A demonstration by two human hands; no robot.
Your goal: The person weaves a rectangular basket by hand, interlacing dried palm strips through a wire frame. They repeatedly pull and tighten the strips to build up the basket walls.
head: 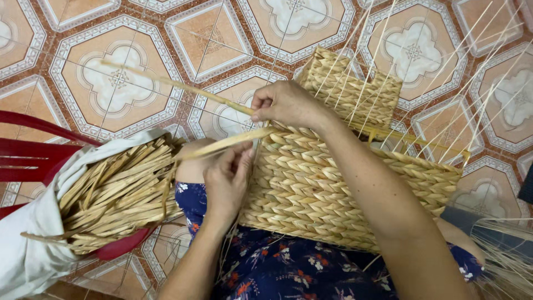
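Now both hands' grips pinching straw strands: right hand [286, 103] above woven basket [333, 189], left hand [227, 178] beside it.

we see tiled floor [119, 83], terracotta and white pattern with grey-edged octagons, filling far half of scene. red plastic chair [33, 158] stands on it at left, carrying white cloth sack [25, 244] stuffed with bundle of flat dried straw strips [111, 194]. at right, thin pale reeds [477, 72] fan out above tiles. near right, we see loose tuft of fine dry fibres [508, 255], resting on floor or not we cannot tell. near centre, our lap in blue floral fabric [277, 266] carries woven straw basket [333, 189].
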